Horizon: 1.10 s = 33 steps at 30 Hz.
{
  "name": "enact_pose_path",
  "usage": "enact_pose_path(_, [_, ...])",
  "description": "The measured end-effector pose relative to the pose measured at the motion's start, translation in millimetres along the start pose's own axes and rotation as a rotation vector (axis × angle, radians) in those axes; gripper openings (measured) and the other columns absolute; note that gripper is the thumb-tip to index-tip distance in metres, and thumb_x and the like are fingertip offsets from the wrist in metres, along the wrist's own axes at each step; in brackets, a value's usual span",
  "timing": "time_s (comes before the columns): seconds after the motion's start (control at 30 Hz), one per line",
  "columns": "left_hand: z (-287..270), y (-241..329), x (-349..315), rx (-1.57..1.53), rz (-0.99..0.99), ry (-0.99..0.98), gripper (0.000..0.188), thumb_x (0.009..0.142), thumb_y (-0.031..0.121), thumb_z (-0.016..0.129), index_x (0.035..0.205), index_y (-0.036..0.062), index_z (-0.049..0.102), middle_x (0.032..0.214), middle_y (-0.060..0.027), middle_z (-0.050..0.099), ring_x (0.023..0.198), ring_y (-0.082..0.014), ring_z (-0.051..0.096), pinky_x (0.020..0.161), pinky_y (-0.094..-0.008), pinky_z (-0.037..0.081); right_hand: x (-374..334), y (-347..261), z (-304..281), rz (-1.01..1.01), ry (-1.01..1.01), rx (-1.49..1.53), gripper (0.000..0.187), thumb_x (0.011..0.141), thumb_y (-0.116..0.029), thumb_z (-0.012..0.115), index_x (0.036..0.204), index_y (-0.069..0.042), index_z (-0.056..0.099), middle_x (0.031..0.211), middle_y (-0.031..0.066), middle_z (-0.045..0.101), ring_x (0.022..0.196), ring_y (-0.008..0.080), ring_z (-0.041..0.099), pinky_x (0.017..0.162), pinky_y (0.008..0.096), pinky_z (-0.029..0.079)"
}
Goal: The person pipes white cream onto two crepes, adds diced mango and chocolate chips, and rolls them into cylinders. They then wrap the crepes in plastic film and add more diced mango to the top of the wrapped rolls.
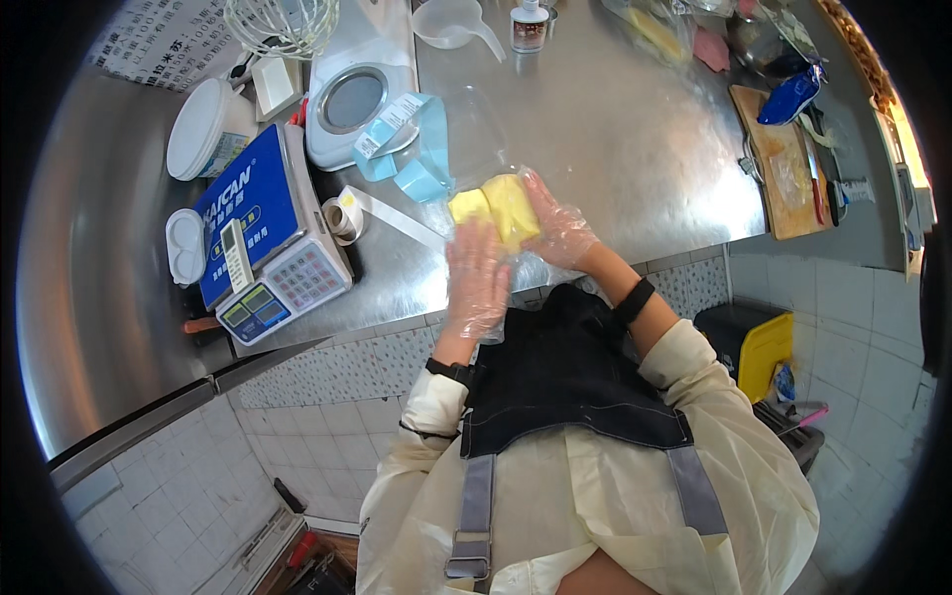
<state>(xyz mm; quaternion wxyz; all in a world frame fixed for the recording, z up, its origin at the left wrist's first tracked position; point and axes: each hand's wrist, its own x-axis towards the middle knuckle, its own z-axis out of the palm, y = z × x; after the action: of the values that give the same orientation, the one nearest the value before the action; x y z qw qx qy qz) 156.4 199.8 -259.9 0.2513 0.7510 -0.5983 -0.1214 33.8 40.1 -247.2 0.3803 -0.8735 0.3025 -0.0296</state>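
Two pale yellow pieces that look like butter lie side by side at the near edge of the steel table: a smaller block (469,205) and a larger, rounded slab (511,208). My left hand (478,278), in a clear plastic glove, lies with its fingers stretched out at the near side of the smaller block, its fingertips slightly blurred. Gloved the same way, my right hand (557,226) rests with extended fingers along the right side of the slab. Clear plastic film (476,124) shows on the table just beyond the pieces.
On the left stand a blue-topped scale (260,198), a remote (236,255), a tape roll (344,220) and a white tub (208,129). A light blue strip (428,159) lies by a white kitchen scale (357,99). At right is a cutting board (778,188) with a knife (815,183).
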Motion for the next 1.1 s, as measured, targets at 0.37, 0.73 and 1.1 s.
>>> enact_pose_path(0.37, [17.2, -5.1, 8.3, 0.223, -0.078, 0.091, 0.062, 0.093, 0.028, 0.045, 0.14, -0.0067, 0.029, 0.145, -0.0275, 0.029, 0.136, -0.0446, 0.022, 0.11, -0.0554, 0.017, 2.7, 16.0, 31.1, -0.146, 0.115, -0.48, 0.062, 0.097, -0.038, 0.038, 0.146, -0.005, 0.022, 0.155, 0.0122, 0.012, 0.143, 0.0287, 0.011, 0.114, 0.0432, 0.015])
enact_pose_path(0.73, [22.9, -10.3, 22.7, 0.028, 0.044, 0.011, 0.066, 0.096, 0.034, 0.036, 0.143, -0.0087, 0.018, 0.148, -0.0302, 0.019, 0.137, -0.0456, 0.017, 0.114, -0.0484, 0.013, -14.0, 15.1, -8.6, -0.005, 0.05, 0.101, 0.063, 0.098, -0.038, 0.036, 0.147, -0.004, 0.015, 0.153, 0.02, 0.013, 0.141, 0.033, 0.017, 0.113, 0.0415, 0.02])
enact_pose_path(1.1, [-38.6, 81.6, 58.6, -0.778, -0.043, 0.056, 0.06, 0.096, 0.031, 0.043, 0.144, 0.0, 0.025, 0.15, -0.0174, 0.023, 0.136, -0.0288, 0.029, 0.111, -0.0404, 0.025, -106.4, 97.1, -118.4, -0.125, 0.283, 0.741, 0.048, 0.092, -0.032, 0.058, 0.131, -0.006, 0.05, 0.13, 0.0139, 0.053, 0.126, 0.025, 0.047, 0.102, 0.0338, 0.039])
